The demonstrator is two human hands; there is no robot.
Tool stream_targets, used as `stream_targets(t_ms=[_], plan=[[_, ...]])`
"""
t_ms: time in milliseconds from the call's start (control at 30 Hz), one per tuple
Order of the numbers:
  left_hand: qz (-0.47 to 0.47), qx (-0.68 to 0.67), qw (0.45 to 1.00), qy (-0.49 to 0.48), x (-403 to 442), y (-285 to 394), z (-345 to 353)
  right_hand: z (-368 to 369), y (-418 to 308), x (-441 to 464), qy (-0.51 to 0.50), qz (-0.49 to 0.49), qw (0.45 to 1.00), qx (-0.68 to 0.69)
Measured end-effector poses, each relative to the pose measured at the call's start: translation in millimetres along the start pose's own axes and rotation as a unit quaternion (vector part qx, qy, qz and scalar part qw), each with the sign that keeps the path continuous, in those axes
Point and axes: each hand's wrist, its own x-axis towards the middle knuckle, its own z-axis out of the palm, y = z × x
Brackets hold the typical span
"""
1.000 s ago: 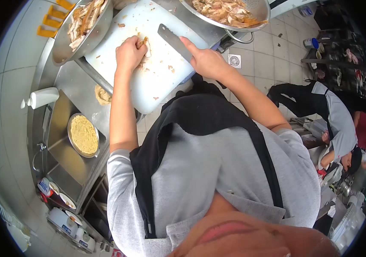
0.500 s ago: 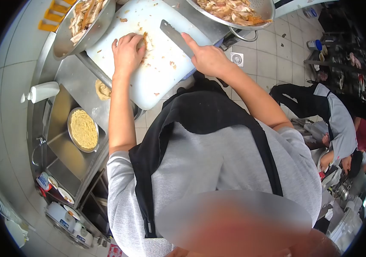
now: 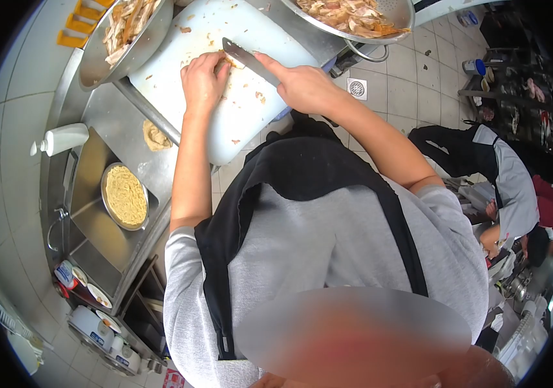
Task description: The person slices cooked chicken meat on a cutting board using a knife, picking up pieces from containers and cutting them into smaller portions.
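The right hand is gripping a knife, fingers wrapped round the handle and forefinger lying along the blade's back. The knife's long axis is slanting over the middle of the board, roughly parallel to its far right edge, tip pointing away from the person and leftward. The left hand is resting half-curled by the tip, fingertips touching meat; whether it is pinching any, I cannot tell. Beyond, a bowl is standing by the board's left edge, a colander near its far right edge.
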Motion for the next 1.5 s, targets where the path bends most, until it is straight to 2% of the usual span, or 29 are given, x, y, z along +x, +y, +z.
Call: stream_targets(t_ms=[500,667,700,767,833,900,967,1000,1067,1167,1267,1367,1500], plan=[[0.044,-0.016,0.999,0.021,3.5,-3.1,0.4,3.5,-7.1,20.3,-0.02,0.001,1.0,-0.012],[0.018,-0.023,0.999,-0.025,5.8,-0.9,-3.9,17.3,5.1,47.5,0.02,-0.02,0.999,0.015],[0.019,-0.021,0.999,-0.021,4.7,-1.7,-4.7,16.9,6.4,49.1,0.038,-0.01,0.999,0.018],[0.031,0.002,0.998,0.047,-0.3,1.5,-11.2,13.2,7.3,49.9,0.054,-0.004,0.998,0.021],[-0.007,0.02,0.999,0.049,-9.2,-1.6,-20.5,7.0,10.8,39.8,0.085,-0.004,0.996,0.02],[-0.043,0.039,0.997,0.052,-17.1,-7.4,-28.1,-4.9,1.2,24.6,0.069,0.007,0.997,0.038],[-0.114,0.089,0.989,-0.023,-22.0,-12.0,-33.8,-7.6,-3.1,13.5,0.047,-0.017,0.998,0.04],[-0.116,0.091,0.989,-0.022,-23.0,-13.5,-36.1,-5.9,-3.6,10.2,0.045,-0.02,0.998,0.039],[-0.136,0.07,0.986,-0.071,-23.3,-16.3,-38.1,1.3,-2.0,5.3,-0.014,-0.036,0.999,0.028],[-0.119,-0.001,0.991,-0.063,-23.8,-20.9,-34.9,7.2,4.4,6.2,-0.006,-0.012,1.0,-0.007],[-0.142,-0.07,0.986,-0.052,-25.8,-26.2,-33.6,3.1,2.8,2.8,0.006,-0.011,1.0,-0.004],[-0.123,-0.112,0.983,-0.081,-22.6,-25.4,-32.0,0.7,-3.4,-0.3,0.004,-0.01,1.0,0.011],[-0.095,-0.058,0.994,-0.016,-22.8,-21.5,-27.3,4.5,-8.9,-3.0,0.014,-0.034,0.999,0.008]])
